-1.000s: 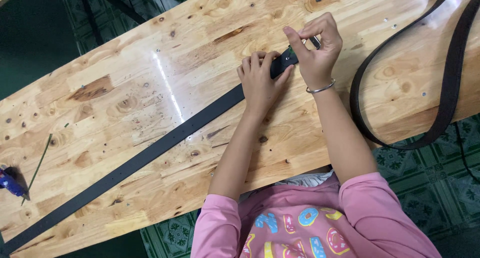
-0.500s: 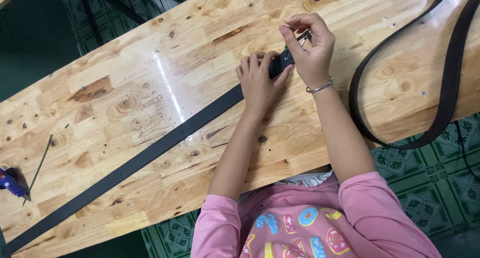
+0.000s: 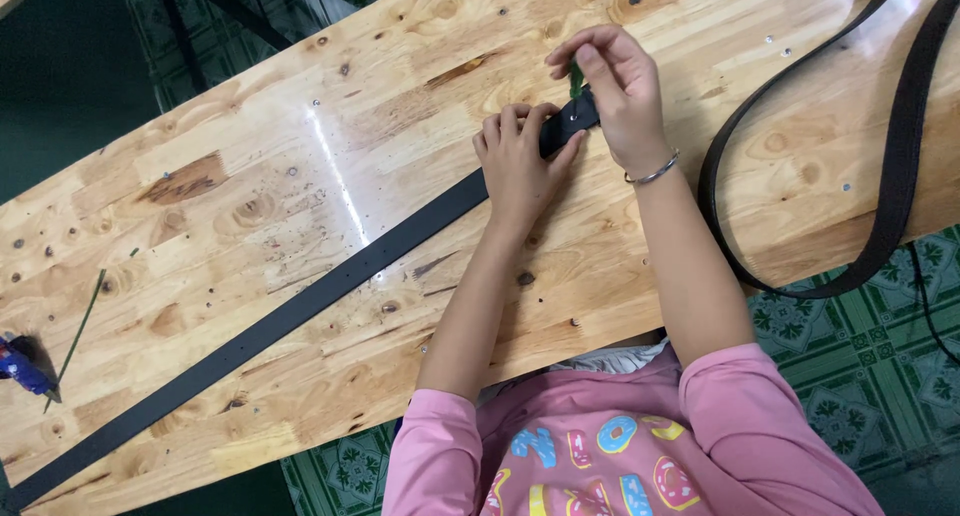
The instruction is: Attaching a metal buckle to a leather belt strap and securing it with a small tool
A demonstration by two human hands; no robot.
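Lying diagonally across a long wooden desk, a flat black strap is the landmark for everything else: it runs from the desk's lower left corner up to the middle, where two bare hands meet at its upper end. On that end the left hand rests flat, fingers together, pressing the strap down against the wood. Just beyond it, the right hand has its grip pinched on a small green piece held against the strap's tip; what the piece is cannot be told, since the fingers cover most of it. A thin silver bangle circles the right wrist. Work at the tip looks to be in progress rather than finished, while the rest of the strap lies bare and untouched. Right of the strap's upper end, a second black strap loops in a wide curve and hangs over the desk's near edge. Near the strap's lower left end lie one thin green stick and one small blue tool at the edge of view. Count: two straps, one stick, one blue tool. Pink sleeves show below, over green patterned floor tiles.
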